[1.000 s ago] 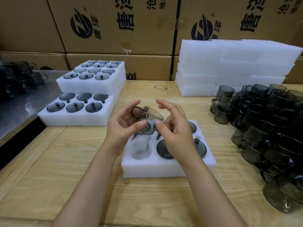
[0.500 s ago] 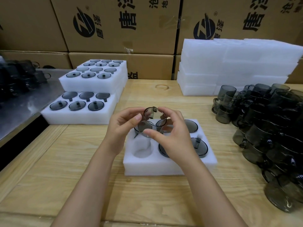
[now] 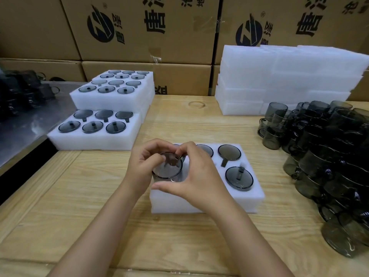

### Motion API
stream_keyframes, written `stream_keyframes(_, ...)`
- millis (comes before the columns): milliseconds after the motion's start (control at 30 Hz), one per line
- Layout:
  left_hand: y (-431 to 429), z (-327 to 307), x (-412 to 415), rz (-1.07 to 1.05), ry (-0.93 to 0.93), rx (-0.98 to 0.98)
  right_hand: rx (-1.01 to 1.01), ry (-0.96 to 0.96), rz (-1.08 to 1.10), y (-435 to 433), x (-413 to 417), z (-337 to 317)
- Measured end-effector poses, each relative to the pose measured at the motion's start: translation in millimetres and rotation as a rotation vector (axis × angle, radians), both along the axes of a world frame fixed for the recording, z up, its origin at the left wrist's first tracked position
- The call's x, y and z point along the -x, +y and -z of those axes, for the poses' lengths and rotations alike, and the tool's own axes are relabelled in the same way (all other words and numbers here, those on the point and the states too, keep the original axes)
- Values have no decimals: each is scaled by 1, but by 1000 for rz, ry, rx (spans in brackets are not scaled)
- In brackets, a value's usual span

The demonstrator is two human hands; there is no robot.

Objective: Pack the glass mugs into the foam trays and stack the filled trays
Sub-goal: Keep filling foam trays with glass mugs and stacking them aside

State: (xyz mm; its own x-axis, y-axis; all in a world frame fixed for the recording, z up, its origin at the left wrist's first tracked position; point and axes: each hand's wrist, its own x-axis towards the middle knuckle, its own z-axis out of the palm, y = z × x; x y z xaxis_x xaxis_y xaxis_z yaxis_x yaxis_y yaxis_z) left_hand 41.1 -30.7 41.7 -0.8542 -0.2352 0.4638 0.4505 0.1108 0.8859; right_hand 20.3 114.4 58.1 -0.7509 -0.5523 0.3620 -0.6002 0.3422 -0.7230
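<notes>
- Head view: I am holding one smoky glass mug [image 3: 167, 168] between both hands at the centre of the frame. It is sitting partway down in the near-left pocket of the foam tray [image 3: 249, 198], its round face turning up toward me.
- My left hand [image 3: 143, 162] is curling its fingers round the mug's left and far edge, in a narrow grip on the glass.
- My right hand [image 3: 199, 176] is pinching the same mug, with the thumb lying along the near edge and the fingers hooking over the far edge.
- The tray is lying on the wooden table [image 3: 99, 216]. One packed mug [image 3: 229, 152] is showing in its far-right pocket and another [image 3: 239, 178] in its near-right pocket. My fingers are partly hiding the rest of the far row.
- A pile of loose mugs [image 3: 329, 152] is crowding the right edge of the frame.
- At middle left a filled tray [image 3: 95, 136] is showing six mugs, with stacked filled trays [image 3: 111, 96] just behind it.
- A stack of white foam pieces [image 3: 279, 76] is standing at upper right, and cardboard boxes [image 3: 139, 27] are lining the top.
</notes>
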Motion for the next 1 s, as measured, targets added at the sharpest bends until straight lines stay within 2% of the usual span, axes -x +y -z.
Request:
stream_keyframes(167,6,5,4,-95,44,44,5,-183,-25,6,7,1)
stream_keyframes(400,3,9,6,-238,49,109,15,-224,-55,8,14,6)
stream_keyframes(667,6,8,2,-156,-31,121,-134,-79,-23,12,13,2)
stream_keyframes(867,1,7,2,-95,-79,59,-182,42,11,7,10,3)
stream_keyframes(1000,0,8,-1,-106,-79,226,-222,63,-9,8,12,5)
